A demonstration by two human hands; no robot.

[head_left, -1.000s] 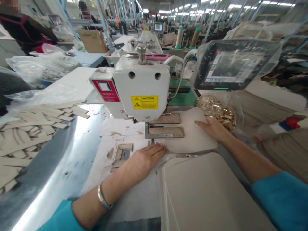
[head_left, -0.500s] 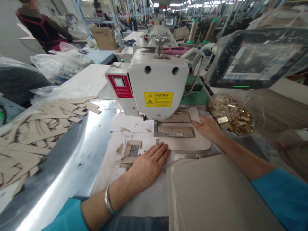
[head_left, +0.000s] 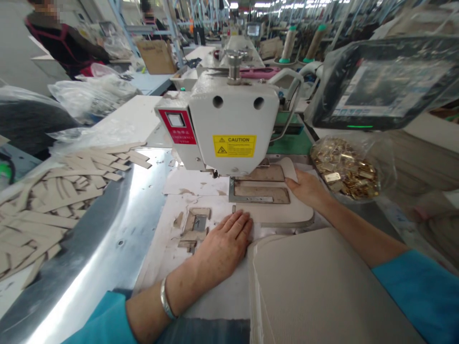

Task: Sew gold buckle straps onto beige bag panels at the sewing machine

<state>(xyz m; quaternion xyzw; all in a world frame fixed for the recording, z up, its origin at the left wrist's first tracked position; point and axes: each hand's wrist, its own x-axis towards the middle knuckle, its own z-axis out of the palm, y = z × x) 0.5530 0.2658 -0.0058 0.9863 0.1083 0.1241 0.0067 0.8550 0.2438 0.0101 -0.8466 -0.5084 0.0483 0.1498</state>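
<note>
A beige panel (head_left: 287, 214) with rounded corners lies flat under the head of a white sewing machine (head_left: 233, 119). A metal clamp frame (head_left: 251, 197) presses on it from above. My left hand (head_left: 229, 239) rests palm down with fingers stretched out, its fingertips at the panel's near left edge. At the panel's right edge, my right hand (head_left: 308, 188) holds on with the thumb on top; its other fingers are mostly hidden. Left of my left hand, a small template of beige strips (head_left: 195, 224) is fixed on the white work sheet (head_left: 161, 267).
Beige strips (head_left: 46, 205) are heaped on the left of the metal table. A stack of beige panels (head_left: 322, 286) lies close in front. Gold metal pieces (head_left: 349, 169) fill a bag at right, below a plastic-wrapped screen (head_left: 387, 91). A person (head_left: 64, 40) is at back left.
Both hands stay at nearly the same places on and beside the panel. The whole view has shifted slightly; the panel and clamp show no clear movement.
</note>
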